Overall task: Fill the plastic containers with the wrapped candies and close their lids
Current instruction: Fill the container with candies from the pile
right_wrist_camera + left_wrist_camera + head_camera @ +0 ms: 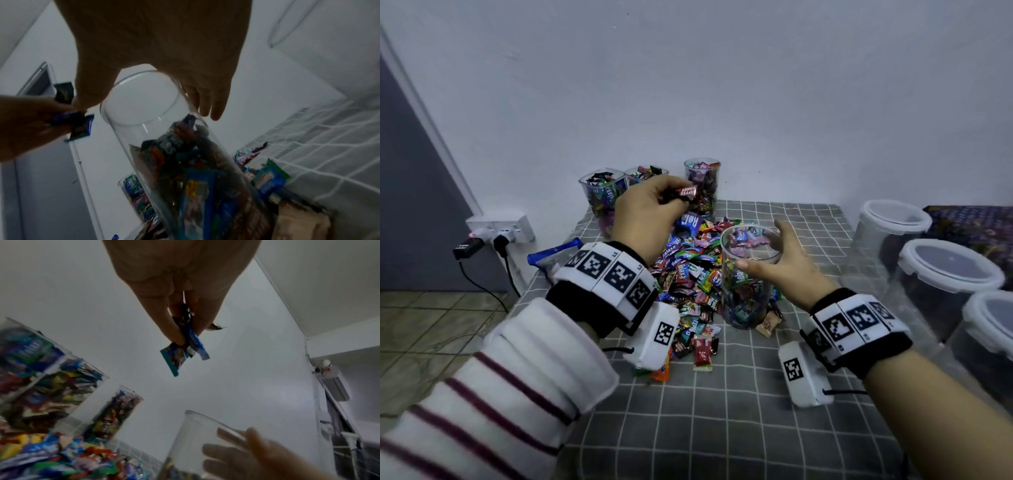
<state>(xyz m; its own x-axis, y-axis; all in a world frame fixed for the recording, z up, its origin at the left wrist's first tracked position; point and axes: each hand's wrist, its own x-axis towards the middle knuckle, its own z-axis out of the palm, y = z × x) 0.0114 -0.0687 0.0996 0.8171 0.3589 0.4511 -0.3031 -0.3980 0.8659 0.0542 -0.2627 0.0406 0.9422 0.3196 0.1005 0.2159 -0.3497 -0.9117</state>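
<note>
We are mid-fill: our left hand (645, 209) pinches candies (185, 352) above the heap (688, 274); our right hand (787, 263) grips the half-full cup (748, 277) mid-worktop. Next, drop them inside its mouth.

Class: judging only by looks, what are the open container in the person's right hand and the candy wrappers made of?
Container: probably clear, glossy plastic; candies and fingers show through its wall. Wrappers: seemingly thin printed plastic film or foil, shiny and crinkled; which one is unclear.
</note>
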